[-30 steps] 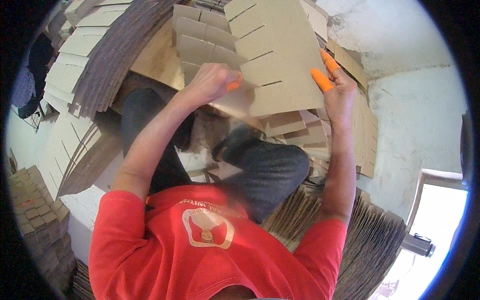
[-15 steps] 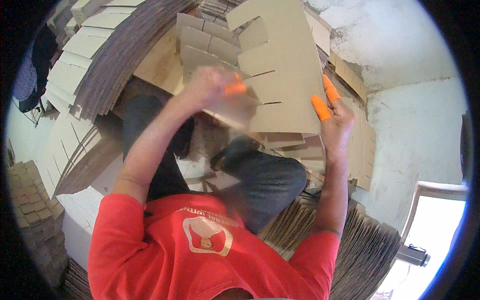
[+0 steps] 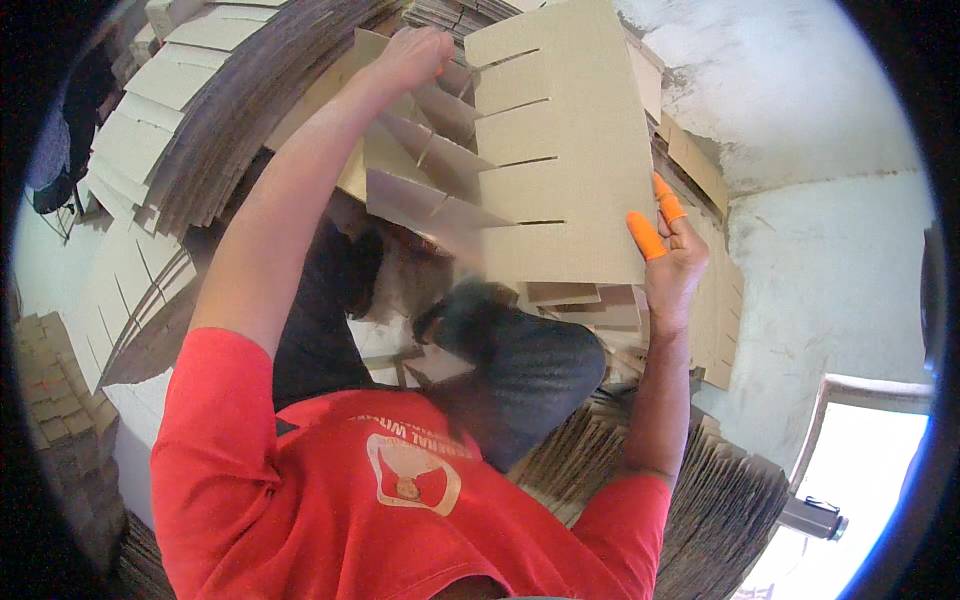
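Note:
A large tan cardboard sheet point(image 3: 590, 130) with slots along its left edge stands tilted ahead of me. My right hand point(image 3: 676, 250) grips its right edge, with orange finger covers on the thumb and a finger. Several slotted cardboard strips point(image 3: 430, 205) meet the sheet's left edge crosswise, lined up with its slots. My left hand point(image 3: 415, 58) is closed at the farthest strip, by the sheet's far left corner; its fingertips are mostly hidden, with a bit of orange showing.
A long curved stack of cardboard pieces point(image 3: 230, 110) runs along the far left. More cardboard stands on edge point(image 3: 680, 500) at the lower right, beside my bent leg point(image 3: 510, 350). A stained pale wall point(image 3: 800, 240) rises on the right. Small stacked pieces point(image 3: 60, 400) fill the left side.
My left hand has moved away from me, from the nearer strips to the farthest one. The sheet's far slots, gaping earlier, now look narrow and straight. My right hand keeps its hold, slightly nearer.

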A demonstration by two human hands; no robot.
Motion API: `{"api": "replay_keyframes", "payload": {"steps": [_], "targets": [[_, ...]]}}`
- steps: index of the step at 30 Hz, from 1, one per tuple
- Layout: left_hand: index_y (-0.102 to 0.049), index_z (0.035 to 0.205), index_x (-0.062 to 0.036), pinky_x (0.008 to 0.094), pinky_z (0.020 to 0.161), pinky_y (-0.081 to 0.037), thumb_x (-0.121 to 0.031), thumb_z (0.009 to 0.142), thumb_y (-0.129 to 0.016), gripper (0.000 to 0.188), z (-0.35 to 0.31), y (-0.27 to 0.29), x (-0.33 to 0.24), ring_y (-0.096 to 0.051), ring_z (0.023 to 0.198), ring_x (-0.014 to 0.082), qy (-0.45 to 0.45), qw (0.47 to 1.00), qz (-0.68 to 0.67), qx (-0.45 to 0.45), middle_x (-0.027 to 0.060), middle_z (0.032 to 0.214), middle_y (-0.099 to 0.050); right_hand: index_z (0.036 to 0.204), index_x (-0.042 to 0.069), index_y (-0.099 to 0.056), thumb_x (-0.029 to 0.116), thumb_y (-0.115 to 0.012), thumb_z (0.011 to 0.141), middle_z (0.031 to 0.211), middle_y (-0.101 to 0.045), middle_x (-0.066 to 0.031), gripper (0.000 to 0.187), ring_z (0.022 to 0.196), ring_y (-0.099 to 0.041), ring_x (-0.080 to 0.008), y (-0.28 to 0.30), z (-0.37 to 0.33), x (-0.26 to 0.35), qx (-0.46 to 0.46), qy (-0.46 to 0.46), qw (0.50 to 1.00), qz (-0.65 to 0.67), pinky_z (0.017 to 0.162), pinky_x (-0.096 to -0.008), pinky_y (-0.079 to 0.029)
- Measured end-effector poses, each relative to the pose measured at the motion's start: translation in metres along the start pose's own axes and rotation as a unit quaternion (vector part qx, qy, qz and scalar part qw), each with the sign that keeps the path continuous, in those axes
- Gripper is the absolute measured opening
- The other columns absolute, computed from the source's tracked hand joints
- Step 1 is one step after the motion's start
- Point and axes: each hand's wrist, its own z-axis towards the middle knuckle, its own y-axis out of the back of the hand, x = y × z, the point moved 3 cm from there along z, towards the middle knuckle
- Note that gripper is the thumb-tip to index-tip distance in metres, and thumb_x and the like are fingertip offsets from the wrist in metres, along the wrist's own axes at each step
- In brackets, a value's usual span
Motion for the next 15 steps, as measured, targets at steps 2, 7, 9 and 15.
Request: {"api": "replay_keyframes", "payload": {"steps": [2, 7, 9, 15], "targets": [[-0.067, 0.106, -0.0145, 0.0442, 0.082, -0.05, -0.015, 0.074, -0.073, 0.032, -0.006, 0.002, -0.003, -0.062, 0.103, 0.0293, -0.037, 0.996, 0.017, -0.086, 0.0064, 0.096, -0.068, 0.136, 0.003, -0.054, -0.004, -0.07, 0.084, 0.115, -0.067, -0.0061, 0.055, 0.097, -0.06, -0.0095, 0.002, -0.003, -0.008, -0.018, -0.009, 1.0, -0.019, 0.088, -0.0239, -0.048], [-0.069, 0.089, -0.0124, 0.0436, 0.073, -0.052, -0.014, 0.074, -0.072, 0.015, -0.011, -0.001, -0.007, -0.065, 0.091, 0.0304, -0.022, 0.998, -0.031, -0.045, 0.0075, 0.089, -0.068, 0.135, 0.002, -0.055, -0.003, -0.071, 0.083, 0.117, -0.067, -0.0079, 0.055, 0.101, -0.061, -0.01, 0.009, -0.002, -0.015, -0.011, -0.025, 0.997, -0.066, 0.089, -0.0255, -0.049], [-0.069, 0.084, -0.0117, 0.0435, 0.07, -0.053, -0.014, 0.074, -0.071, 0.011, -0.006, -0.003, 0.001, -0.066, 0.087, 0.031, -0.008, 0.999, -0.04, -0.022, 0.0084, 0.086, -0.068, 0.134, 0.002, -0.055, -0.003, -0.071, 0.083, 0.119, -0.066, -0.0092, 0.054, 0.104, -0.06, -0.0102, 0.007, 0.003, -0.006, -0.005, -0.017, 0.998, -0.063, 0.09, -0.026, -0.048], [-0.068, 0.074, -0.011, 0.045, 0.064, -0.053, -0.014, 0.073, -0.066, 0.003, -0.004, 0.003, -0.005, -0.067, 0.076, 0.0337, -0.046, 0.997, -0.028, -0.049, 0.0118, 0.077, -0.067, 0.134, 0.001, -0.055, -0.003, -0.07, 0.083, 0.127, -0.062, -0.0109, 0.053, 0.108, -0.058, -0.0096, 0.006, -0.003, 0.001, 0.012, 0.003, 0.999, -0.045, 0.094, -0.0264, -0.047]]}}
